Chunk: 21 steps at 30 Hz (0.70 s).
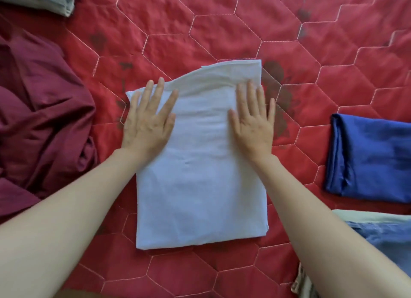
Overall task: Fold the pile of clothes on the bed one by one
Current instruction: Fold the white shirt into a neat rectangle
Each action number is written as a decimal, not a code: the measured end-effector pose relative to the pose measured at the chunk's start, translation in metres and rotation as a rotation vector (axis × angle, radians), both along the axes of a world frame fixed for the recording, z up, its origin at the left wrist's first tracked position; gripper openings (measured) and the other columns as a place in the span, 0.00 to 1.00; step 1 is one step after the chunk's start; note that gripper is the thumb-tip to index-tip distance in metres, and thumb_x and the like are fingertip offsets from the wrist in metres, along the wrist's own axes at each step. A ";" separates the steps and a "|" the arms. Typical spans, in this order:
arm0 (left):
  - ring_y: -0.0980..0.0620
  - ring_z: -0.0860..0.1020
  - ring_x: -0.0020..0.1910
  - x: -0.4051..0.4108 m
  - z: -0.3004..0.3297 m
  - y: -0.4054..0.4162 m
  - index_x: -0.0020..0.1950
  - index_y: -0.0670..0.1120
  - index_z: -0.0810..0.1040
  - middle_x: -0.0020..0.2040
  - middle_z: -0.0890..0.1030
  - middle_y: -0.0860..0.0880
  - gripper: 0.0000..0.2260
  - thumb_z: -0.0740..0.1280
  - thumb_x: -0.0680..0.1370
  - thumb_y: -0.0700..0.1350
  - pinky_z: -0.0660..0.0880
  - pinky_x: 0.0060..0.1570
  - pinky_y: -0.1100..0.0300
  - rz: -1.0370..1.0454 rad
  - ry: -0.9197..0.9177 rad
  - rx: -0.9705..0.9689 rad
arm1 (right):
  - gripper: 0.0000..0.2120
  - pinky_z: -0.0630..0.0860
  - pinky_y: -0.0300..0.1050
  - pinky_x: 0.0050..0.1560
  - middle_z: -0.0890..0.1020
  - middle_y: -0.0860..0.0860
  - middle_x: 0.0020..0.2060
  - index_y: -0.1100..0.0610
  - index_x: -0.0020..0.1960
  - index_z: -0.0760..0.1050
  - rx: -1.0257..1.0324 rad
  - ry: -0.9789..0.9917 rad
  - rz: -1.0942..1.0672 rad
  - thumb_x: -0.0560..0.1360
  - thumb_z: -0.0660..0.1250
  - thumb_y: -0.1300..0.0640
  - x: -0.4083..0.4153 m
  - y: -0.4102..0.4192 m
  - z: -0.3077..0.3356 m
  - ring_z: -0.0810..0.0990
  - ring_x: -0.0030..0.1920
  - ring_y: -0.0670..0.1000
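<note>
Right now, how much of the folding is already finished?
Done: a blue garment lies folded on the right. In hand: both the left hand and right hand press flat on the half-folded white garment. Left: the crumpled maroon garment.

No readable text anywhere.

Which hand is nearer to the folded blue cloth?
Right. The right hand presses the white garment on the side toward the folded blue cloth; the left hand presses its far side.
</note>
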<state>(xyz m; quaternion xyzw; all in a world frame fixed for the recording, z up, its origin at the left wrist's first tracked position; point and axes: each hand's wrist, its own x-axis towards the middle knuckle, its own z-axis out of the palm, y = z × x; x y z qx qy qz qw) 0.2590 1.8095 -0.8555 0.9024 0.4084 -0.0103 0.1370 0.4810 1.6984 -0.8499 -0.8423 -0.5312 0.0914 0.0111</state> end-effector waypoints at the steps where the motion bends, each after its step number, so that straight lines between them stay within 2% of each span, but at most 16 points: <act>1: 0.42 0.52 0.78 -0.002 0.000 0.001 0.78 0.49 0.58 0.79 0.54 0.43 0.23 0.49 0.82 0.51 0.45 0.74 0.44 0.015 0.010 -0.003 | 0.27 0.46 0.57 0.76 0.53 0.51 0.78 0.49 0.78 0.52 -0.017 0.008 -0.039 0.81 0.44 0.44 0.005 -0.004 0.001 0.50 0.78 0.53; 4: 0.42 0.49 0.78 -0.010 0.004 -0.004 0.79 0.50 0.54 0.79 0.51 0.42 0.25 0.48 0.82 0.53 0.42 0.74 0.42 0.096 0.034 0.001 | 0.26 0.45 0.55 0.77 0.52 0.53 0.78 0.51 0.79 0.51 -0.015 0.080 0.016 0.82 0.45 0.47 0.016 -0.011 0.007 0.48 0.78 0.53; 6: 0.43 0.49 0.78 -0.023 0.008 -0.015 0.79 0.49 0.53 0.79 0.51 0.42 0.25 0.48 0.82 0.53 0.40 0.74 0.43 0.103 0.024 0.005 | 0.24 0.49 0.56 0.77 0.56 0.56 0.77 0.56 0.78 0.56 0.071 0.164 0.025 0.83 0.50 0.51 0.019 -0.020 0.013 0.52 0.78 0.55; 8: 0.43 0.50 0.78 -0.041 0.011 -0.029 0.79 0.48 0.54 0.79 0.52 0.42 0.25 0.48 0.82 0.53 0.39 0.74 0.45 0.024 0.008 0.004 | 0.22 0.56 0.58 0.75 0.64 0.60 0.74 0.61 0.75 0.63 0.180 0.174 0.065 0.83 0.54 0.55 0.022 -0.036 0.019 0.59 0.76 0.59; 10: 0.43 0.52 0.77 -0.061 0.013 -0.041 0.78 0.47 0.56 0.78 0.55 0.42 0.25 0.49 0.82 0.53 0.41 0.73 0.44 -0.143 0.000 0.013 | 0.21 0.59 0.60 0.73 0.67 0.62 0.72 0.63 0.72 0.66 0.206 0.132 0.206 0.82 0.55 0.56 0.027 -0.058 0.024 0.62 0.74 0.61; 13: 0.42 0.55 0.77 -0.095 0.019 -0.059 0.77 0.47 0.59 0.77 0.58 0.41 0.26 0.49 0.81 0.57 0.48 0.73 0.39 -0.372 0.014 0.042 | 0.23 0.60 0.61 0.72 0.66 0.63 0.72 0.63 0.72 0.67 0.171 0.100 0.457 0.81 0.58 0.52 0.029 -0.095 0.029 0.63 0.74 0.61; 16: 0.42 0.56 0.76 -0.120 0.029 -0.089 0.77 0.46 0.59 0.77 0.59 0.40 0.30 0.51 0.80 0.62 0.51 0.73 0.39 -0.490 0.024 0.033 | 0.28 0.59 0.62 0.72 0.63 0.62 0.73 0.61 0.74 0.65 0.118 0.118 0.617 0.79 0.62 0.46 0.015 -0.132 0.034 0.61 0.75 0.60; 19: 0.41 0.57 0.76 -0.128 0.037 -0.130 0.77 0.46 0.61 0.77 0.59 0.40 0.34 0.58 0.76 0.64 0.55 0.72 0.38 -0.572 0.044 -0.009 | 0.33 0.57 0.62 0.73 0.62 0.60 0.75 0.57 0.75 0.63 0.070 0.128 0.687 0.77 0.62 0.40 -0.017 -0.170 0.035 0.59 0.76 0.58; 21: 0.39 0.57 0.76 -0.126 0.040 -0.155 0.76 0.46 0.62 0.77 0.59 0.40 0.35 0.60 0.74 0.63 0.57 0.71 0.38 -0.617 0.084 -0.043 | 0.34 0.59 0.62 0.73 0.64 0.61 0.74 0.57 0.75 0.65 0.016 0.128 0.694 0.74 0.64 0.40 -0.039 -0.192 0.032 0.61 0.75 0.59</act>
